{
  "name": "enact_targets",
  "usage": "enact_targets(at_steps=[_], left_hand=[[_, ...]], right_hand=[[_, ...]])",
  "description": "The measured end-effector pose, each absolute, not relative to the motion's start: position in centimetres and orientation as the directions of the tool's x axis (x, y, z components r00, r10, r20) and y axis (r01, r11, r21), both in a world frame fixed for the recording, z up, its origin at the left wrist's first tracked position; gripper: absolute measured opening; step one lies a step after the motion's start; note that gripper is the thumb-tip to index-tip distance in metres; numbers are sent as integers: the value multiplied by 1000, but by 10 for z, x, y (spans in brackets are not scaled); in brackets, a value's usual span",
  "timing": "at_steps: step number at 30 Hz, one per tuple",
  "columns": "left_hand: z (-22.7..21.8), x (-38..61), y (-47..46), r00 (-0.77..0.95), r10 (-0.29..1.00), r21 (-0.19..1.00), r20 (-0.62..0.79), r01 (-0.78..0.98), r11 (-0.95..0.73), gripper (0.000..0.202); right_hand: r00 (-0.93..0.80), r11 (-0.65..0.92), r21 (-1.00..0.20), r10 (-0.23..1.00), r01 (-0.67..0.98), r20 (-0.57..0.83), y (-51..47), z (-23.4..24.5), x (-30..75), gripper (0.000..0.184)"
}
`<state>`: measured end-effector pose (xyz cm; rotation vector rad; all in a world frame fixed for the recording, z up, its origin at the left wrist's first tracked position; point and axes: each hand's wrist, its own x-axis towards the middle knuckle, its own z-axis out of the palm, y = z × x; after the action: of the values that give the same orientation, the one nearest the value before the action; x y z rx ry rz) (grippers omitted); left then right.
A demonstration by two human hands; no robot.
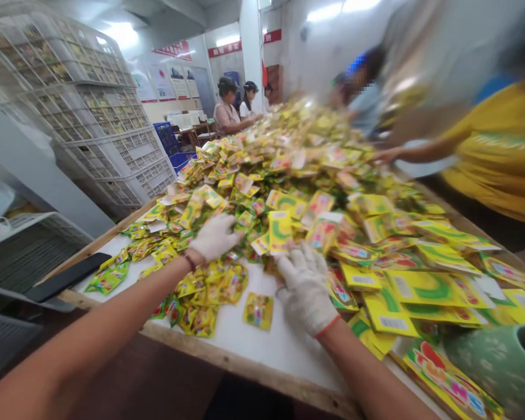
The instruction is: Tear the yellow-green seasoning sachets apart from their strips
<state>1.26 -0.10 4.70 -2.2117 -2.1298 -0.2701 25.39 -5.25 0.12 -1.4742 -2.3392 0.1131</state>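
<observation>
My left hand (215, 238), in a white knit glove, reaches over small yellow-green sachets (249, 220) at the front of a large heap. Its fingers are stretched out and apart, with nothing visible in them. My right hand (305, 286), gloved alike, lies with fingers extended at the lower edge of a flat yellow packet (280, 229), apparently touching it. A single small square sachet (258, 311) lies on the white tabletop (240, 344) between my wrists. More small sachets (210, 291) lie beneath my left forearm. Larger flat yellow packets (389, 286) are piled right of my right hand.
A green floral cup-like vessel (499, 364) lies at the right front corner. A dark phone-like slab (70, 277) rests on the left edge. Stacked white crates (109, 116) stand left. A co-worker in a yellow shirt (499, 146) reaches toward the heap from the right; others sit behind.
</observation>
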Motion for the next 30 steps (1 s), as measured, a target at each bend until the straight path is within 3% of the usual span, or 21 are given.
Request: enact_targets(at_steps=[4, 8, 11, 16, 19, 21, 23, 26, 29, 30], left_hand=[[35, 32, 41, -19, 997, 78, 78, 997, 13, 64], [24, 47, 16, 58, 998, 73, -4, 996, -58, 56], [15, 63, -28, 136, 990, 109, -30, 985, -132, 52], [0, 101, -107, 364, 931, 230, 35, 903, -362, 49], [3, 111, -137, 497, 858, 376, 131, 776, -506, 41], [10, 106, -147, 470, 856, 478, 216, 713, -513, 28], [17, 92, -150, 360, 886, 547, 293, 697, -464, 22], [25, 66, -149, 194, 928, 565, 317, 748, -349, 18], [24, 53, -149, 132, 964, 516, 229, 824, -235, 16], [22, 53, -150, 140, 970, 495, 198, 840, -223, 16]], right_hand=[[-423, 454, -249, 890, 855, 171, -44, -8, 256, 56], [-316, 362, -246, 926, 899, 208, -32, -13, 258, 65], [-318, 368, -256, 923, 894, 216, -30, -16, 256, 54], [-334, 408, -312, 905, 858, 265, -31, -11, 261, 41], [-361, 506, -371, 845, 779, 394, -33, 2, 269, 34], [-339, 571, -418, 791, 706, 509, -41, 13, 276, 31], [-306, 584, -479, 785, 656, 539, -55, 22, 282, 26], [-364, 525, -556, 850, 645, 380, -84, 23, 291, 19], [-446, 482, -583, 868, 655, 216, -110, 10, 294, 15], [-464, 468, -588, 869, 660, 172, -117, 4, 293, 22]])
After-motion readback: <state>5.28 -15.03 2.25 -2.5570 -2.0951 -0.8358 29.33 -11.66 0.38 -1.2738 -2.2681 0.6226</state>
